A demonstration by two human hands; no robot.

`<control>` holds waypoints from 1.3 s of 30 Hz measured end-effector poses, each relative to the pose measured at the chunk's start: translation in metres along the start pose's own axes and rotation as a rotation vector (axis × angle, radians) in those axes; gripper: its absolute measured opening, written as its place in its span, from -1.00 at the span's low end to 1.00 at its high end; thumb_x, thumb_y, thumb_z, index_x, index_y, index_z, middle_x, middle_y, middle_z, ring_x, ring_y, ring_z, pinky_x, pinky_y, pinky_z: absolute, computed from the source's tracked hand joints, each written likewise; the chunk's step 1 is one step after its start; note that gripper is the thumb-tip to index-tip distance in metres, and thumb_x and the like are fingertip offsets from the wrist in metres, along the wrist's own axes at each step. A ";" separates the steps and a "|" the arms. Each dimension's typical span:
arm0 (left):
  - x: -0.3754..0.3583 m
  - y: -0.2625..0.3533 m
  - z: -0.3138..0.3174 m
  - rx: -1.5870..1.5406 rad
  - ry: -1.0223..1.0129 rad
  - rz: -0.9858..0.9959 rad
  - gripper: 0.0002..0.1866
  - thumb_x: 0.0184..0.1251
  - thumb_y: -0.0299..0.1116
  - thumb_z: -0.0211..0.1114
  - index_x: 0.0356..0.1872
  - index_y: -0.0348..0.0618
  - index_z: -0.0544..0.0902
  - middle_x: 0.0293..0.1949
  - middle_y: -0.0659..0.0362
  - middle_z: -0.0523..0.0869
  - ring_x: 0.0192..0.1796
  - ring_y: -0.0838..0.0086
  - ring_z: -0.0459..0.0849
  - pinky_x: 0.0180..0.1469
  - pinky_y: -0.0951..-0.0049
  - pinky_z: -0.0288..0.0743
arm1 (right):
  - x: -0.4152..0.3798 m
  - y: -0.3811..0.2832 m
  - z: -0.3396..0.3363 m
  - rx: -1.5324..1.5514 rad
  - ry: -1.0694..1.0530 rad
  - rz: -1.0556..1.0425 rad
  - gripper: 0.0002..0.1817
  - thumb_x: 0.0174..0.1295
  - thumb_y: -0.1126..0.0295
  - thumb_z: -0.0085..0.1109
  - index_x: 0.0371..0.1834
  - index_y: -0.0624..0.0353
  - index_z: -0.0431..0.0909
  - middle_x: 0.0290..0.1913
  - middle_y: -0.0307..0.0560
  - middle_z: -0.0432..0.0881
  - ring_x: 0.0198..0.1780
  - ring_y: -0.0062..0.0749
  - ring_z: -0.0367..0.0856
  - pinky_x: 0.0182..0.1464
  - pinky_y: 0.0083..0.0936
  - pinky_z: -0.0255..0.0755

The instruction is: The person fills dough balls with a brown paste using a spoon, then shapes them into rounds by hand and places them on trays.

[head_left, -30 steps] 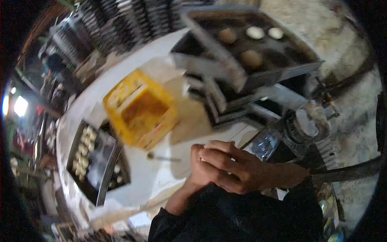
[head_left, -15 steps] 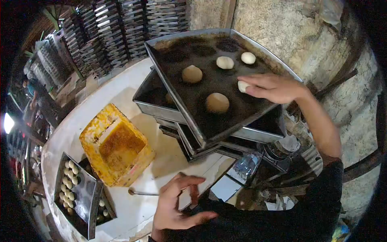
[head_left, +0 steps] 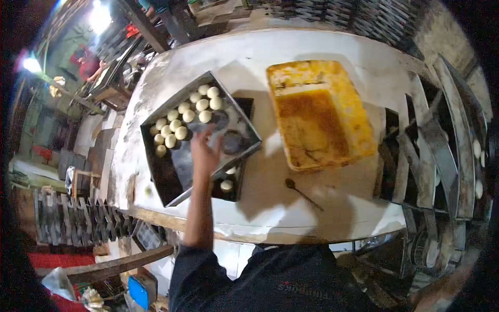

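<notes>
My left hand [head_left: 206, 152] reaches over a dark square metal tray [head_left: 165, 195] with its fingers apart, and I see nothing between them. Just beyond the fingertips lie pale round dough balls [head_left: 187, 116], several of them grouped along the far and left parts of the tray. Under this tray sits a second one [head_left: 244, 106], with a dough ball [head_left: 226, 185] showing in its near corner. At the lower right only a dim, blurred stretch of my right forearm [head_left: 442, 288] shows; the right hand itself is out of sight.
A yellow stained tub [head_left: 358, 119] with a brown bottom stands mid-table. Near it lies a small spoon-like tool [head_left: 304, 195]. Stacked metal trays [head_left: 439, 140] crowd the right end, some with pale dough balls. A person [head_left: 174, 21] stands beyond the far edge.
The view has swung left, putting the dough-ball tray near the middle. My left hand has moved over that tray. My right hand, earlier on a dough ball in the upper stacked tray, has left view.
</notes>
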State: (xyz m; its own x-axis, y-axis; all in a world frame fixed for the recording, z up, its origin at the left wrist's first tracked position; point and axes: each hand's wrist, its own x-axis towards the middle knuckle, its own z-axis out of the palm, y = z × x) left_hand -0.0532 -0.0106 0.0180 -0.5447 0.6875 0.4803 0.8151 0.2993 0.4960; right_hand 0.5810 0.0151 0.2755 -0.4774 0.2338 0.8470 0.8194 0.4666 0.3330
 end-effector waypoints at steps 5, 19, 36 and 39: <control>0.103 -0.141 0.077 0.293 -0.458 -0.456 -0.37 0.26 0.16 0.14 -0.13 -0.35 0.67 -0.11 -0.19 0.69 0.00 -0.05 0.64 0.02 0.14 0.51 | -0.025 -0.093 0.035 0.336 -0.245 0.203 -0.57 0.42 0.15 -0.06 -0.01 0.35 0.54 0.02 0.16 0.52 0.11 0.04 0.49 0.15 -0.15 0.41; -0.112 0.162 -0.056 -0.719 -0.488 0.201 0.13 -0.04 -0.37 0.52 0.48 -0.30 -0.11 -0.04 -0.03 0.63 -0.12 0.29 0.67 0.06 0.37 0.51 | -0.025 -0.302 0.116 1.403 -0.860 0.764 -0.50 0.27 0.12 0.18 0.07 0.36 0.53 -0.16 0.06 0.61 -0.19 -0.43 0.60 -0.17 -0.48 0.51; -0.289 0.327 -0.055 -1.246 -0.702 -0.076 -0.48 0.43 -0.20 0.10 0.22 -0.45 0.37 0.16 -0.11 0.50 0.21 0.28 0.45 0.26 0.33 0.28 | -0.141 -0.228 0.018 1.095 -0.193 0.834 -0.75 0.38 0.28 -0.06 -0.23 0.24 0.54 -0.40 0.07 0.60 -0.39 -0.15 0.65 -0.30 -0.38 0.51; -0.285 0.313 -0.049 -1.055 -0.643 -0.168 -0.61 0.47 -0.19 0.13 0.03 -0.38 0.57 -0.29 0.10 0.68 -0.23 0.56 0.57 -0.16 0.49 0.49 | -0.159 -0.236 0.063 1.137 -0.278 0.766 -0.72 0.44 0.29 -0.17 -0.21 0.20 0.55 -0.45 0.05 0.48 -0.42 -0.15 0.53 -0.30 -0.36 0.45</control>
State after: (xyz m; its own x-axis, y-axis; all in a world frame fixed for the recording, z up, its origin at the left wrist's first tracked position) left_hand 0.3479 -0.1454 0.0719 -0.1895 0.9800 0.0614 0.0268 -0.0573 0.9980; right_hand 0.4440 -0.0784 0.0360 -0.1898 0.8391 0.5097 0.2626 0.5436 -0.7972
